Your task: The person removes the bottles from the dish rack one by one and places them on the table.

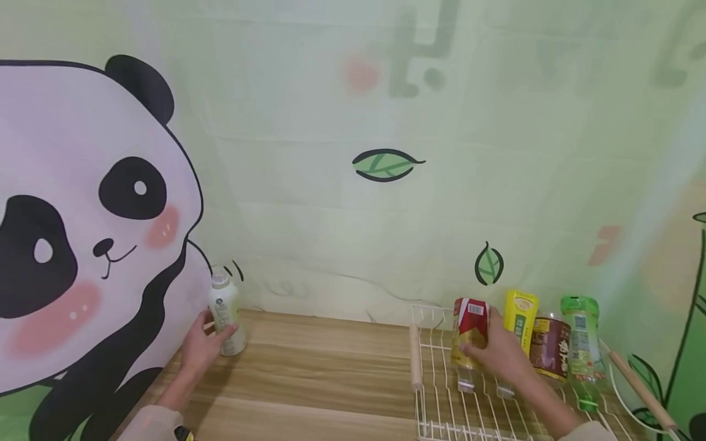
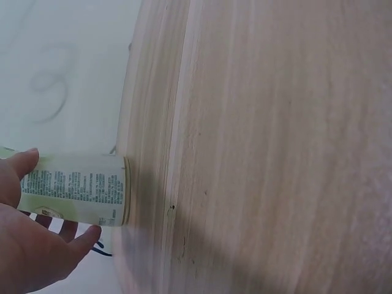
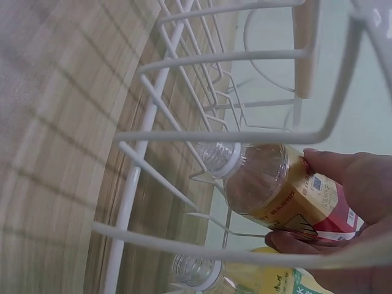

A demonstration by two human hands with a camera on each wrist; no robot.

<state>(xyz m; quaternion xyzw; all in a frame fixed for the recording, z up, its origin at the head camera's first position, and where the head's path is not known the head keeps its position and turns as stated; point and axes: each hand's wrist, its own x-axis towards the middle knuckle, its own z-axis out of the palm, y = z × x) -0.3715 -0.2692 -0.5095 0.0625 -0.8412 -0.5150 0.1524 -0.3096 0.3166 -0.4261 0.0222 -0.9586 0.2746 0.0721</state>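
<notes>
At the back left of the table, my left hand grips a pale white and green bottle. It is upright, its printed label showing between thumb and fingers in the left wrist view, its base right at the wooden surface. Over on the right, my right hand holds a clear plastic bottle with a red and gold label. That bottle is upside down, its open neck pointing into a white wire rack with wooden handles. Thumb and fingers curl round its label in the right wrist view.
Inside the rack, a yellow-labelled bottle, a brown-labelled bottle and a green bottle stand in a row beside my right hand, the yellow and green ones neck down. A panda-printed backdrop rises behind the wooden table.
</notes>
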